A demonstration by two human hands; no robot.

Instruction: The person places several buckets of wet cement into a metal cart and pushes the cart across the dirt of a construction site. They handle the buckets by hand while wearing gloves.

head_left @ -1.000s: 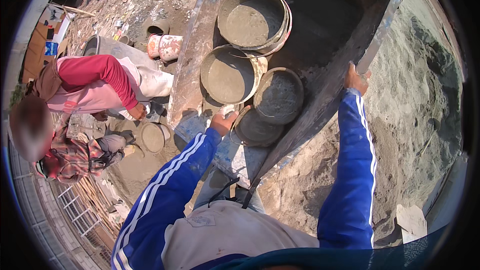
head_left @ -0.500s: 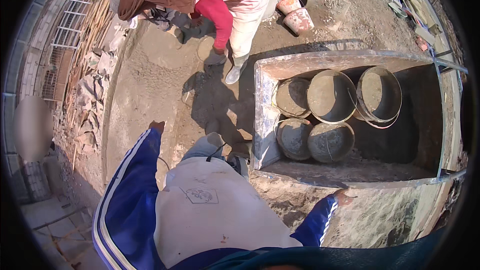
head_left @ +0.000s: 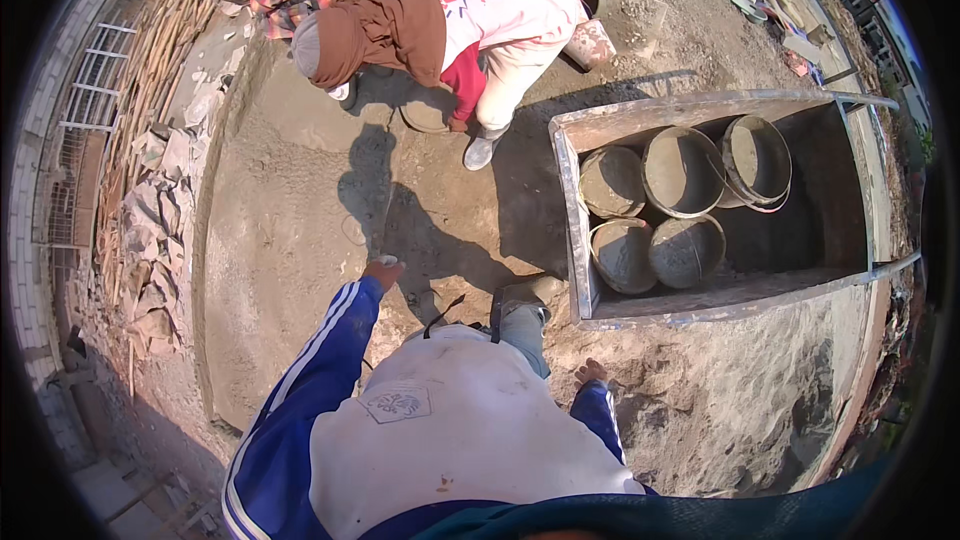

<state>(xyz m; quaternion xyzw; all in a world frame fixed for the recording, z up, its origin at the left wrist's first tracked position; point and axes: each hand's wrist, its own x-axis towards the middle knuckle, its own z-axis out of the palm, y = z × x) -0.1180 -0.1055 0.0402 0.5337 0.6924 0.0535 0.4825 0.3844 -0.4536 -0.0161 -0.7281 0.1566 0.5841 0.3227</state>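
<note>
While the trough (head_left: 800, 215) holds buckets (head_left: 683, 180), mortar (head_left: 690, 255) seemingly coats them inside.

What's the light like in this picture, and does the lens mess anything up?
Head view: strong sun, with a dark shadow cast across the grey ground; head view: the buckets are part lit, part shaded inside; head view: fisheye distortion bows the long edges of the trough, and the corners go black.
</note>
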